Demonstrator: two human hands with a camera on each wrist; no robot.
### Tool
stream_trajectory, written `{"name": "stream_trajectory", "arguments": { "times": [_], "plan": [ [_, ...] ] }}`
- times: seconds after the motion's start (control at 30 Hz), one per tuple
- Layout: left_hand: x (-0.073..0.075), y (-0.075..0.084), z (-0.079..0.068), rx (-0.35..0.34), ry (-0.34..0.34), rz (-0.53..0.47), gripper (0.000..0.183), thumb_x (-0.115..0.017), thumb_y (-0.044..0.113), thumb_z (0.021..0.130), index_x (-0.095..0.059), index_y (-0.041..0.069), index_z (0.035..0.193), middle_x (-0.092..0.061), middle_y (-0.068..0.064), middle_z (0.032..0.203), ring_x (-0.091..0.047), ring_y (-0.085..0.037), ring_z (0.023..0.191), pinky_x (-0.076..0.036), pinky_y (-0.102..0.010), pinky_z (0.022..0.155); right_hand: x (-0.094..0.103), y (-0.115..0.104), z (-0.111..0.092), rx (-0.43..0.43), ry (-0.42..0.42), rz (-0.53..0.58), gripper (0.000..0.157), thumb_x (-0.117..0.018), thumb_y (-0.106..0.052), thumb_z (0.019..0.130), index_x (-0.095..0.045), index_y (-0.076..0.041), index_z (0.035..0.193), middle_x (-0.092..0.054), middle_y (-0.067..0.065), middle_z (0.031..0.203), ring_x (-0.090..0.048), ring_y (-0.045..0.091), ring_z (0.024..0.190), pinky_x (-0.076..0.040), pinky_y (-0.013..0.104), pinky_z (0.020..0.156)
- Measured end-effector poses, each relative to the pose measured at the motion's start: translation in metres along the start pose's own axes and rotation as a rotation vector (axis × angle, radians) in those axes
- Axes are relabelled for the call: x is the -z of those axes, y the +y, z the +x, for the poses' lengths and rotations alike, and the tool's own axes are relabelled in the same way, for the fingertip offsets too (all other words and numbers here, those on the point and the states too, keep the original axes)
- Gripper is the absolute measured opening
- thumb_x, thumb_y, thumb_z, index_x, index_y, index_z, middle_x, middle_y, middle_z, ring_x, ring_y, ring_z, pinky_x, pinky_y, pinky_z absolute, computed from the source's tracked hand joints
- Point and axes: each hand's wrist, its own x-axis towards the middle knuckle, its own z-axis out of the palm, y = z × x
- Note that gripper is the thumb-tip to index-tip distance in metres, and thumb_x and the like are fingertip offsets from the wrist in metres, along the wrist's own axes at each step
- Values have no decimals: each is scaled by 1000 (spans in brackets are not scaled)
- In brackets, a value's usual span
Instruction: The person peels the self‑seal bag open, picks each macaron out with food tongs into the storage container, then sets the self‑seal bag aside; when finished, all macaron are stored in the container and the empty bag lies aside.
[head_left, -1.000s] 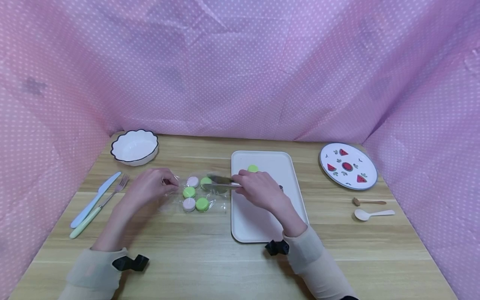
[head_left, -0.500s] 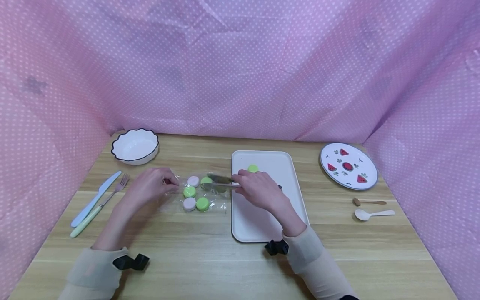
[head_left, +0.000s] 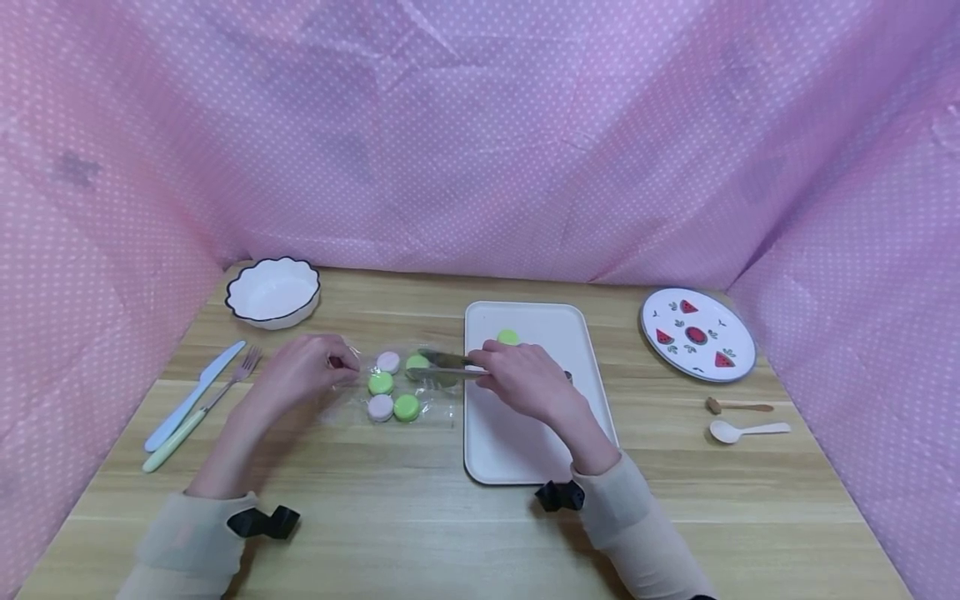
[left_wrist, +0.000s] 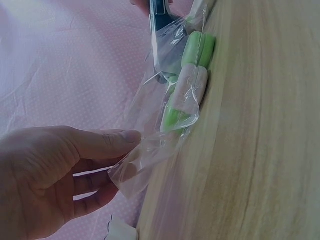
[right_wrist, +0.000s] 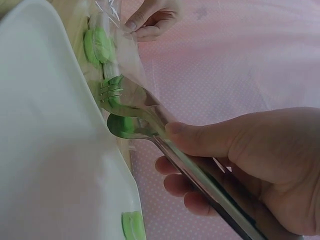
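My left hand [head_left: 303,371] pinches the edge of a clear plastic bag [left_wrist: 145,107] between thumb and fingers. The bag lies on the table with several green and pale pink macarons [head_left: 381,383] inside. From the other side, my right hand [head_left: 525,387] grips metal serving tongs [right_wrist: 187,167], one tip forked and the other rounded. The tongs' tips reach into the bag's right end, around a green macaron [head_left: 417,362]; contact is hard to tell. Under my right hand lies a white rectangular tray [head_left: 528,312], bearing one green macaron [head_left: 507,337] near its far side.
At the left are a white scalloped bowl [head_left: 273,292], a knife [head_left: 197,396] and a fork [head_left: 206,408]. A watermelon-patterned plate [head_left: 697,335], a small wooden stick [head_left: 741,407] and a white spoon [head_left: 748,430] lie at the right. Pink dotted cloth [head_left: 480,150] surrounds the table.
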Motion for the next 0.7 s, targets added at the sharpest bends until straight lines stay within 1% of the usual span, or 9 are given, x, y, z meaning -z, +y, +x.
{"name": "stream_trajectory", "arguments": {
  "times": [0.1, 0.23, 0.37, 0.5, 0.6, 0.7],
  "plan": [
    [1, 0, -1, 1, -2, -2, 9, -75, 18, 78, -74, 25, 83, -70, 9, 85, -63, -8, 79, -50, -33, 71, 4, 4, -6, -18, 14, 17, 20, -68, -25, 86, -62, -24, 105, -51, -11, 77, -42, 8, 55, -35, 23, 48],
    [1, 0, -1, 14, -3, -9, 9, -76, 18, 78, -74, 25, 83, -71, 9, 86, -64, -9, 81, -50, -35, 72, 9, 13, -18, -40, 54, 33, 19, -69, -26, 85, -62, -25, 102, -50, -11, 76, -42, 9, 53, -34, 24, 48],
    [0, 1, 0, 27, -6, -14, 9, -76, 18, 77, -74, 24, 84, -71, 8, 86, -64, -9, 81, -51, -35, 73, 15, 27, -31, -80, 73, 39, 23, -68, -28, 86, -63, -26, 109, -53, -12, 79, -44, 10, 55, -34, 24, 49],
    [0, 1, 0, 42, -15, -22, 10, -77, 18, 77, -74, 24, 85, -71, 7, 88, -64, -10, 81, -51, -35, 73, 21, 43, -46, -130, 60, 56, 28, -66, -29, 88, -62, -27, 116, -57, -13, 86, -50, 10, 60, -37, 24, 51],
    [0, 1, 0, 50, -19, -20, 10, -77, 18, 77, -74, 24, 84, -71, 8, 87, -64, -10, 81, -51, -35, 74, 26, 57, -57, -153, 63, 66, 31, -65, -27, 89, -62, -25, 119, -60, -10, 91, -54, 10, 64, -40, 25, 54],
    [0, 1, -1, 43, -18, -18, 10, -76, 17, 77, -74, 25, 84, -71, 8, 87, -64, -10, 81, -51, -35, 74, 28, 72, -68, -171, 81, 44, 32, -67, -26, 87, -62, -22, 119, -62, -7, 91, -54, 11, 64, -42, 27, 55]
  ]
}}
